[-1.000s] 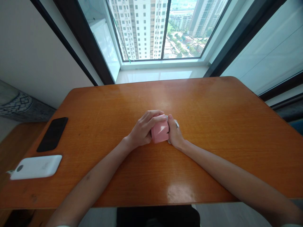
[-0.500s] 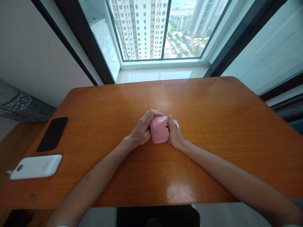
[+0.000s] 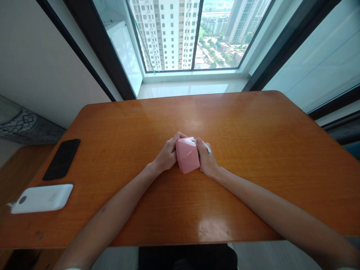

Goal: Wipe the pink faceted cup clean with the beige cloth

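Note:
A small pink box (image 3: 187,155) sits tilted on one corner at the middle of the wooden table (image 3: 253,123). My left hand (image 3: 167,156) is wrapped round its left side with the fingers curled over the top. My right hand (image 3: 206,158) presses against its right side, thumb on the top edge. A small white object (image 3: 207,146) shows just behind my right hand; whether the fingers hold it is hidden.
A black phone (image 3: 62,159) lies face down near the table's left edge, and a white power bank (image 3: 42,198) lies in front of it. A large window (image 3: 194,33) stands beyond the table's far edge.
The pink box has been turned between my hands, from lying flat to standing on a corner. My left fingers have slid back off its top. Both hands have stayed in place.

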`<move>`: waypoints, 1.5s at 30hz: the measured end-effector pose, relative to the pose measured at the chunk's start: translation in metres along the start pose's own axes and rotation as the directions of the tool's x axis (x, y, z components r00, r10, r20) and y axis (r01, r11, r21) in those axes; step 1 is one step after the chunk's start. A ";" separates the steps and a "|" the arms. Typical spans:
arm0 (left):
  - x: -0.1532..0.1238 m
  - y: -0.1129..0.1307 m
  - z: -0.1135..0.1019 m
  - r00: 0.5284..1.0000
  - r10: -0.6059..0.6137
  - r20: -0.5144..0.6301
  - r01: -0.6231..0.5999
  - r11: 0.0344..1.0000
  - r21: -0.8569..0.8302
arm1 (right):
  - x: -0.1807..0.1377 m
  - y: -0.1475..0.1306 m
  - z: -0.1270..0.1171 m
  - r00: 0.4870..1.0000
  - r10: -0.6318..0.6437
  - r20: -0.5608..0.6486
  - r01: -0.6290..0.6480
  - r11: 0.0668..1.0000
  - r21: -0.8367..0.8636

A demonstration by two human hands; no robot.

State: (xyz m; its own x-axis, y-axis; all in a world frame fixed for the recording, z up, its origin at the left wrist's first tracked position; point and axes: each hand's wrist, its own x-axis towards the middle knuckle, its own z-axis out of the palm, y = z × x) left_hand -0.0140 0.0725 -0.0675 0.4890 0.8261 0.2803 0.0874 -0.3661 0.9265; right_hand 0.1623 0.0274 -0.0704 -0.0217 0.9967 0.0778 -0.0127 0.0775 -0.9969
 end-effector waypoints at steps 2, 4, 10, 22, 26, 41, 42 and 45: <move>-0.001 -0.002 0.000 0.998 0.057 -0.013 -0.056 0.996 0.071 | 0.000 -0.001 0.000 1.000 0.005 -0.002 -0.005 1.000 0.004; -0.002 -0.006 -0.001 0.981 0.191 -0.042 -0.181 0.969 0.169 | 0.001 -0.003 0.000 1.000 0.013 -0.006 -0.013 1.000 0.006; -0.006 -0.007 -0.002 0.772 0.627 0.100 -0.589 0.648 0.483 | 0.001 -0.007 0.001 0.998 0.039 -0.048 -0.039 0.999 -0.012; 0.001 -0.007 -0.013 0.525 0.791 0.313 -0.785 0.309 0.537 | 0.003 -0.007 0.001 0.995 0.074 -0.060 -0.076 0.997 -0.033; 0.002 -0.005 -0.009 0.549 0.771 0.321 -0.752 0.290 0.592 | 0.005 -0.003 0.000 0.995 0.077 -0.066 -0.078 0.997 -0.013; -0.001 0.000 -0.008 0.704 0.665 0.251 -0.682 0.532 0.502 | 0.005 0.005 -0.001 0.999 0.038 -0.027 -0.038 0.999 0.030; -0.001 0.001 -0.008 0.711 0.659 0.246 -0.676 0.544 0.497 | 0.005 0.005 -0.001 0.999 0.040 -0.027 -0.039 0.999 0.033; -0.001 0.003 -0.007 0.737 0.637 0.226 -0.656 0.591 0.470 | 0.004 0.003 0.000 0.999 0.046 -0.025 -0.046 0.998 0.032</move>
State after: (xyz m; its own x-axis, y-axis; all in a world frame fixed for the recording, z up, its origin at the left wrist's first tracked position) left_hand -0.0209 0.0736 -0.0634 0.6122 0.2785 0.7400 0.1388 -0.9592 0.2462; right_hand 0.1622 0.0316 -0.0727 0.0030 0.9995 0.0312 -0.0434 0.0313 -0.9986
